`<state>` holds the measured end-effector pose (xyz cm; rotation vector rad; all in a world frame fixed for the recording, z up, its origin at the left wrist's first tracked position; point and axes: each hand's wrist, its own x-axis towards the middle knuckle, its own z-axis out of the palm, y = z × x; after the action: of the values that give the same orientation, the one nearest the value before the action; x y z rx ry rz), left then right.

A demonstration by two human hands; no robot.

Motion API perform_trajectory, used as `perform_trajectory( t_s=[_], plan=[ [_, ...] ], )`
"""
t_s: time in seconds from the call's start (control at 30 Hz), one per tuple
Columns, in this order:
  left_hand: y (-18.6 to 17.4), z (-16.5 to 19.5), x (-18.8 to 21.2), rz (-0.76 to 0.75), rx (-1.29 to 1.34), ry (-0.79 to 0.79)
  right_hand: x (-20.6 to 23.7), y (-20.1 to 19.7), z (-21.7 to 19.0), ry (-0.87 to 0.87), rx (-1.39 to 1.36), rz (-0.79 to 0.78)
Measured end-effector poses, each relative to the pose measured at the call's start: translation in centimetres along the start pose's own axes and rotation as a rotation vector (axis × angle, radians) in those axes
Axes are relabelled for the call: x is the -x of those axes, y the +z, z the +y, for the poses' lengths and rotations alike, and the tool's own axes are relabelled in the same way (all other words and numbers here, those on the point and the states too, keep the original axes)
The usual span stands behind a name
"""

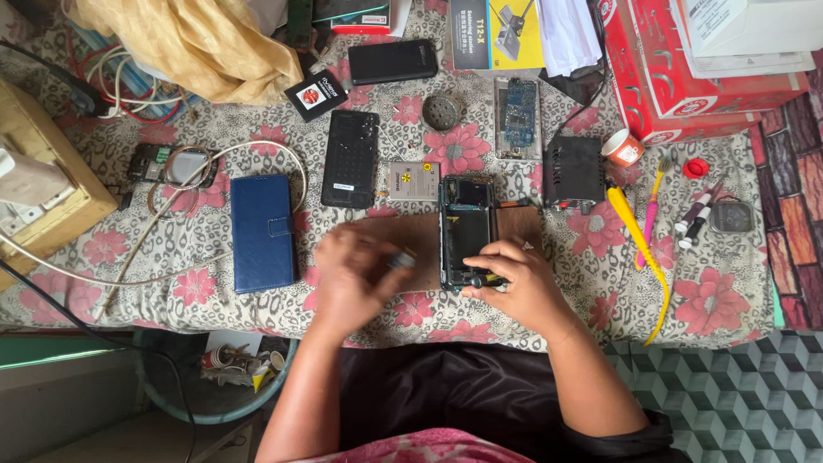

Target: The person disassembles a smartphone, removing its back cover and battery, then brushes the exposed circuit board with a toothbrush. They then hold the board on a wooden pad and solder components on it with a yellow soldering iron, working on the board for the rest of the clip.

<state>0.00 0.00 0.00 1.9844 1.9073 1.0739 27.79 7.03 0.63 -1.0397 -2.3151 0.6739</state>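
An opened phone (465,230), its back removed and its innards exposed, is laid upright on a brown wooden board (403,236) at the near middle of the bench (129,291), which is covered with a flowered cloth. The near end of the phone is gripped by the right hand (514,287), its fingers (489,255) closed around the lower edge and a ring seen on one of them. Just left of the phone, over the board, the left hand (351,279) is held with its fingers pinched on a small greyish part (401,258); the part is too blurred for its kind to be told. A blue wallet case (263,231) is lying to the left, well apart from the hands. Just beyond the board, a black phone back (351,158) and a silver battery (413,181) are placed side by side. Farther off, a circuit board in a frame (519,118) and a round metal mesh piece (443,111) are seen. To the right, a black box-shaped unit (573,171), a yellow-handled tool (636,236) and a small orange cup (623,147) are laid out, with a red carton (660,77) at the far right.
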Motion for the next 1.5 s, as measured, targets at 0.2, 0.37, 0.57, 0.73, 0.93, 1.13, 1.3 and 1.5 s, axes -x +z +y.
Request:
perform_trajectory(
  t_s=[0.2,0.37,0.57,0.73,0.93,1.13,1.3,1.5],
  plan=[
    [1.1,-3.7,0.3,0.232,-0.19,-0.25,0.1,0.6,-0.3,-0.012,-0.041,-0.039],
    [2.7,-4.2,0.4,0.27,-0.255,-0.297,0.4,0.8,-0.2,-0.029,0.012,-0.048],
    [2.5,-3.2,0.1,0.289,-0.318,-0.285,0.4,0.9,-0.6,0.003,0.034,-0.041],
    [3.2,-0.8,-0.2,0.312,-0.143,-0.014,0.4,0.9,-0.8,-0.028,0.056,-0.014],
    [7.4,2.2,-2.8,-0.057,-0.134,0.143,0.6,1.1,-0.6,-0.021,0.016,-0.017],
    [9.3,3.2,-3.3,-0.025,-0.092,0.096,0.8,1.5,-0.3,-0.016,0.026,-0.017],
    [9.5,3.3,-2.9,0.023,-0.06,0.091,1.0,1.4,-0.1,-0.104,0.069,-0.016],
    [9.8,3.9,-2.4,0.034,-0.144,0.072,1.3,1.1,-0.6,-0.05,0.046,-0.085]
  ],
)
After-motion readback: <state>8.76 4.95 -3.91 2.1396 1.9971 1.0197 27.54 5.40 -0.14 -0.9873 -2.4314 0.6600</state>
